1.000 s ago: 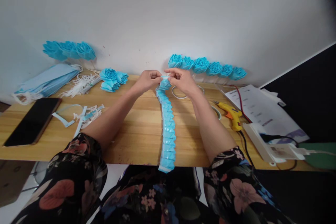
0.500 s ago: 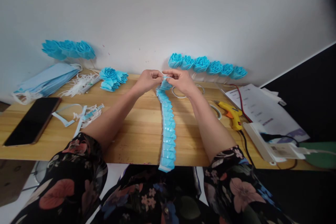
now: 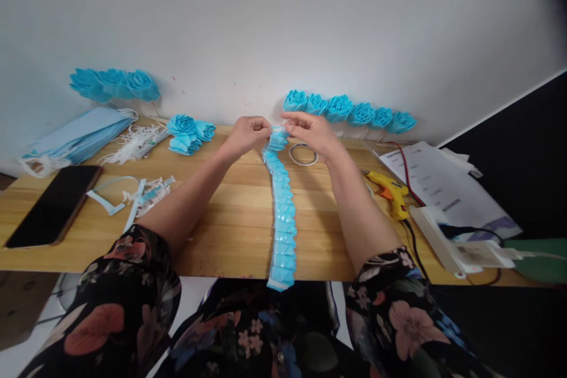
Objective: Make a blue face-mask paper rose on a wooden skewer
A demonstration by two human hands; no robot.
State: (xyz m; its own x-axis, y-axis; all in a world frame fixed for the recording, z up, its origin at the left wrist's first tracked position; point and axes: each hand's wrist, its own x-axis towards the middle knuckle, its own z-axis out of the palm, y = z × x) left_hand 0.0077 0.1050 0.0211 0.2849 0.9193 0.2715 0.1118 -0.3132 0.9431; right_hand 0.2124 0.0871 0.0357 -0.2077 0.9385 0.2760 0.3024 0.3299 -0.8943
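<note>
A long strip of overlapping folded light-blue pieces point(image 3: 284, 212) runs from the table's front edge up to my hands. Its near end hangs slightly past the edge, and its far end is lifted between my fingers. My left hand point(image 3: 251, 134) pinches the left corner of that far end, thumb against curled fingers. On the other side, my right hand point(image 3: 312, 133) grips the right corner between thumb and fingertips, with the index finger stretched out above. Just below my right hand lies a ring-shaped roll of tape point(image 3: 303, 154).
Blue fabric flowers point(image 3: 340, 108) line the wall; more flowers point(image 3: 183, 133) lie at left. Stacked face masks point(image 3: 82, 134), white cords point(image 3: 133, 144), scraps point(image 3: 150, 192) and a phone point(image 3: 55, 205) are left. A yellow glue gun point(image 3: 390, 189), papers point(image 3: 447, 189) and a power strip point(image 3: 436, 242) stand right.
My right hand has moved slightly right and up. The strip's far end now lies more spread between my hands, and its folded pieces show more.
</note>
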